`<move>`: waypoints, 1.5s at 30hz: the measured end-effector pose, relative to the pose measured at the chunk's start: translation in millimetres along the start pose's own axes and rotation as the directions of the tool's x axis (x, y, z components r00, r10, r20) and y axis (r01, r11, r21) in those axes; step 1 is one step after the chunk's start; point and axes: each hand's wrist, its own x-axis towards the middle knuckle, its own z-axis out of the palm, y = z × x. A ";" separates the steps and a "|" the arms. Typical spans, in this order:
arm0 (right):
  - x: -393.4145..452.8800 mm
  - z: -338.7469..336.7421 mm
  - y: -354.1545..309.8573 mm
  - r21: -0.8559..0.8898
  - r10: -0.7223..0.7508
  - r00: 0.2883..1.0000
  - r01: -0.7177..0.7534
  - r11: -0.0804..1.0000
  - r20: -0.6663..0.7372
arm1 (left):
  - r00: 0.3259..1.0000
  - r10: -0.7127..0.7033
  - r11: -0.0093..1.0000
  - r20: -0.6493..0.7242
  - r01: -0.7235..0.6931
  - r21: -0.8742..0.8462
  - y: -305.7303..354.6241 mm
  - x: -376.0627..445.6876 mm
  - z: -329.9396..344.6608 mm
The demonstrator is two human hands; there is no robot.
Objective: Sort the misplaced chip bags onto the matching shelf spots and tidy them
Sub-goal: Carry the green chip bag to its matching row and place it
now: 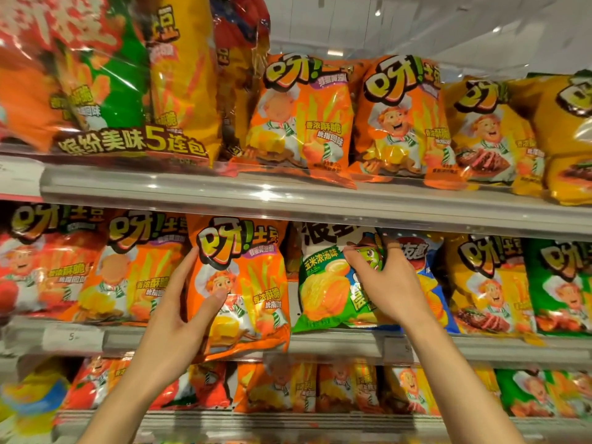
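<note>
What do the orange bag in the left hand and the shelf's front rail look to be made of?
Orange bag: probably thin plastic film, glossy; it shows bright glare and creases where the left hand grips it. Front rail: seemingly a clear or translucent plastic strip over grey shelving; ceiling lights reflect off it. Neither is certain from looks alone.

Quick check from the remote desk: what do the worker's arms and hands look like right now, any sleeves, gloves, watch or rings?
Both forearms are bare up to the frame's bottom edge, with no sleeves in view. The left hand and right hand wear no gloves. No watch, bracelet or ring shows on either. Fingernails look short and unpainted.
</note>
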 end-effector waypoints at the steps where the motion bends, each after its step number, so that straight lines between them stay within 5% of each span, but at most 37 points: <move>1: -2.1 -5.7 3.7 0.010 0.000 1.000 0.000 1.000 0.004 | 1.000 0.012 1.000 0.008 -0.012 0.009 0.8 3.2 2.1; 19: -47.5 -82.8 64.0 0.181 0.055 0.995 -0.040 0.983 -0.081 | 0.979 -0.002 0.999 0.204 0.012 -0.046 2.8 49.7 107.6; 26: -54.4 -78.7 71.3 0.245 0.068 0.993 -0.042 0.969 -0.098 | 0.951 0.028 0.996 0.309 -0.051 0.067 4.5 48.3 122.5; 31: -57.7 -73.7 72.6 0.278 0.078 0.994 -0.055 0.959 -0.074 | 0.984 0.026 0.988 0.175 -0.051 0.143 -1.0 45.1 119.3; 34: -60.6 -69.9 73.6 0.302 0.084 0.994 -0.059 0.951 -0.072 | 0.986 0.167 0.973 -0.003 -0.165 0.159 10.8 26.4 116.4; 37: -68.0 -61.8 70.9 0.352 0.097 0.995 -0.077 0.933 -0.038 | 0.974 0.216 0.974 0.071 -0.221 0.055 35.5 -0.7 118.0; 40: -74.8 -52.0 67.8 0.363 0.099 0.995 -0.089 0.928 -0.009 | 0.956 0.091 0.994 0.278 -0.069 -0.088 52.2 -19.3 127.0; 45: -86.3 -36.2 64.3 0.457 0.173 0.977 -0.210 0.864 0.122 | 0.906 0.057 0.910 0.419 0.125 -0.395 55.2 -36.5 137.3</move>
